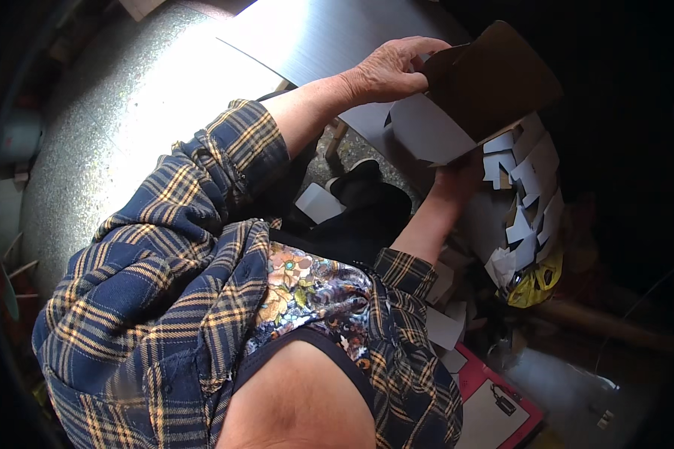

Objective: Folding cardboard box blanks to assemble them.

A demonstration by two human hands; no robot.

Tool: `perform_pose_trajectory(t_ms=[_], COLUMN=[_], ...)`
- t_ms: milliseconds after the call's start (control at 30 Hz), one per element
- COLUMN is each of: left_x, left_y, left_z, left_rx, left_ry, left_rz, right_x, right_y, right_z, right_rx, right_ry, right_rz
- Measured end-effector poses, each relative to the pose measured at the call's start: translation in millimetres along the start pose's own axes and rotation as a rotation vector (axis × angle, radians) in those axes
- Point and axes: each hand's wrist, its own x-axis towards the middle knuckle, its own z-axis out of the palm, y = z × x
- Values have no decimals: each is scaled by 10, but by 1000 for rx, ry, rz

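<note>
From my remote seat, I am looking down on one person in a blue plaid shirt (165, 269), seated over a speckled floor (90, 135) that is catching bright light at upper left. One grey table (329, 34) is showing at the top of the view. Just below it, I am watching two bare hands working one folded piece of card (472, 93), brown on one face and white on the other, held in the air near the table's edge. The left hand (386, 71) is curling over the card's upper left edge, fingers bent and pinching it. The right hand (457, 176) is sitting under the card in shadow; it is touching the lower edge, but I cannot tell how far its fingers are closed. To the right, one heap of white card pieces (528, 194) is hanging down, too many and too overlapped for me to count, and one yellow bag (535, 284) is lying at its foot. One loose white piece (318, 202) is resting on the dark lap. One red tray (502, 404) is lying at the bottom right, with a flat white sheet inside it.
</note>
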Motion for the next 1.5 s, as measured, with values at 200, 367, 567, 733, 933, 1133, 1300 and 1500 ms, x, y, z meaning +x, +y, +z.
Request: perform_pose_trajectory(t_ms=[200, 367, 567, 733, 933, 1133, 1300, 1500], left_x=[-19, -9, -28, -48, -50, -49, -54, -33], left_y=[-8, 7, -25, 19, -25, -37, -32, 19], left_z=[-33, 16, 11, 0, 2, 8, -26, -76], left_rx=[107, 77, 73, 121, 69, 95, 66, 234], left_ry=[-37, -70, -148, -184, -220, -219, -202, -134], left_rz=[24, 76, 77, 96, 98, 96, 57, 114], right_x=[-38, 5, -44, -66, -124, -147, -159, -36], right_y=[83, 149, 188, 176, 171, 140, 204, 85], right_z=[57, -176, 7, 13, 68, 161, 258, 172], right_rx=[-110, -97, -119, -124, -153, -63, 8, -384], right_ry=[202, 151, 209, 156, 197, 280, 222, 273], right_rz=[-65, -27, -30, -65, -95, -17, -35, -313])
